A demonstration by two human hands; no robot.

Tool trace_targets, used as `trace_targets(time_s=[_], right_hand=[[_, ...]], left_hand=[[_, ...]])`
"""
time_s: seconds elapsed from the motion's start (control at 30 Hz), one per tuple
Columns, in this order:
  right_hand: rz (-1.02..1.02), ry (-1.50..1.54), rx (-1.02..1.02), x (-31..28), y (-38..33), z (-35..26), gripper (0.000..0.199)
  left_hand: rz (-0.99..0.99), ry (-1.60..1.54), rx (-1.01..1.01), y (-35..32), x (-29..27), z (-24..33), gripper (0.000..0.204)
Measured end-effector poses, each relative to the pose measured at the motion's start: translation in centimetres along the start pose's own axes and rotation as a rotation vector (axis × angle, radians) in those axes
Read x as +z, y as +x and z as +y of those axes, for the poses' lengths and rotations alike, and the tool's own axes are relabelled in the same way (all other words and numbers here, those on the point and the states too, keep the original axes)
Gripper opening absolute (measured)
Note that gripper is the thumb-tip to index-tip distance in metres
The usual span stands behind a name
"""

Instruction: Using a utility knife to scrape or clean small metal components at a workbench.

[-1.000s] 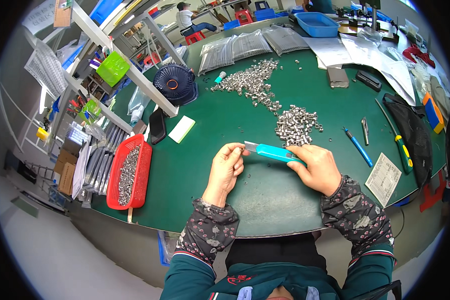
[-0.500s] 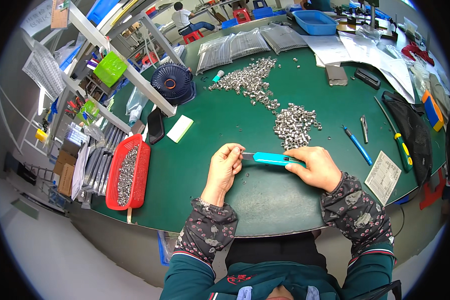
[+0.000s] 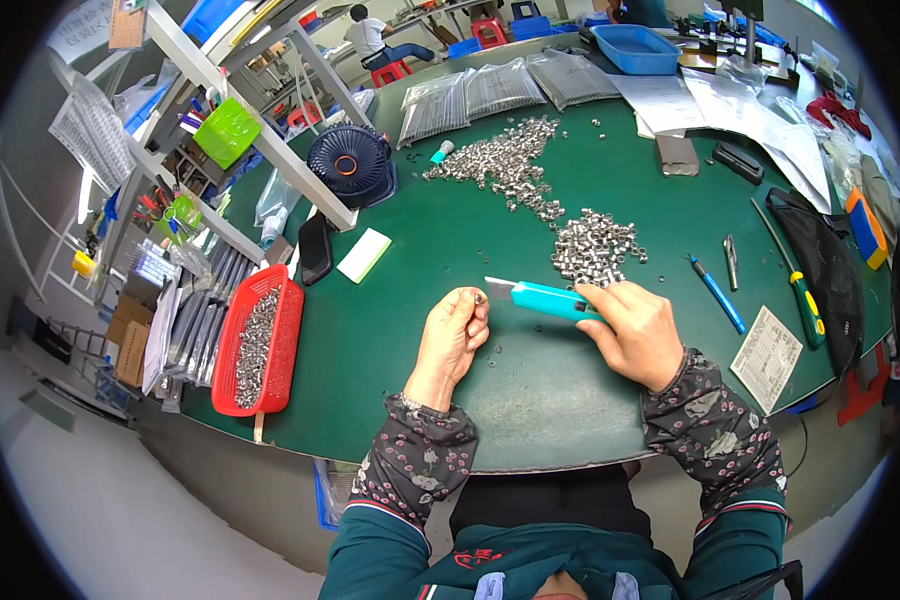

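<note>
In my right hand (image 3: 638,332) is a teal utility knife (image 3: 550,300), its blade out and pointing left toward my other hand. My left hand (image 3: 450,338) pinches a small metal ring (image 3: 479,297) between thumb and fingers, largely hidden by the fingertips. A gap lies between the blade tip and that ring. Just beyond the knife sits a near pile of short metal rings (image 3: 595,248). Farther back a wider pile of the same rings (image 3: 505,160) spreads out. To the left, a red plastic basket (image 3: 288,335) holds many small metal pieces.
A black phone (image 3: 315,250), a white notepad (image 3: 364,256) and a dark fan (image 3: 348,166) stand at the left. On the right lie a blue pen-like tool (image 3: 716,293), a screwdriver (image 3: 806,305) and a printed card (image 3: 767,357). Bagged rods (image 3: 505,90) line the back.
The knife blade has drawn away from the ring in my left hand, and its tip has risen. My right hand has shifted and tilted; the left has barely moved.
</note>
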State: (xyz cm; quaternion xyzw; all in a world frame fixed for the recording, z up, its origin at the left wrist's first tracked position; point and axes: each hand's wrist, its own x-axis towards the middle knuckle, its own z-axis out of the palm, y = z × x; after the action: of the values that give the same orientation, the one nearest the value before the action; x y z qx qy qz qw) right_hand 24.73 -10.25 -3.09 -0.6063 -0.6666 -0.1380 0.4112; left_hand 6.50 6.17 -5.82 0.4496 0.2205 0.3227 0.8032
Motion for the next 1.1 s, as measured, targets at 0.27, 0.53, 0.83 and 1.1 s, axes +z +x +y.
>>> trace_targets(time_s=[0.27, 0.53, 0.83, 1.1], right_hand=[[-0.1, 0.141, 0.121, 0.49, -0.36, 0.62, 0.03], [-0.183, 0.242, 0.2, 0.61, -0.48, 0.94, 0.026], [-0.24, 0.299, 0.235, 0.83, -0.52, 1.09, 0.026], [-0.29, 0.231, 0.252, 0.51, -0.35, 0.68, 0.025]], left_hand=[[-0.038, 0.037, 0.072, 0.13, -0.17, 0.06, 0.016], [0.018, -0.004, 0.092, 0.09, 0.38, 0.17, 0.014], [0.017, 0.031, 0.057, 0.03, 0.3, 0.1, 0.016], [0.051, 0.109, 0.049, -0.12, 0.46, 0.09, 0.018]])
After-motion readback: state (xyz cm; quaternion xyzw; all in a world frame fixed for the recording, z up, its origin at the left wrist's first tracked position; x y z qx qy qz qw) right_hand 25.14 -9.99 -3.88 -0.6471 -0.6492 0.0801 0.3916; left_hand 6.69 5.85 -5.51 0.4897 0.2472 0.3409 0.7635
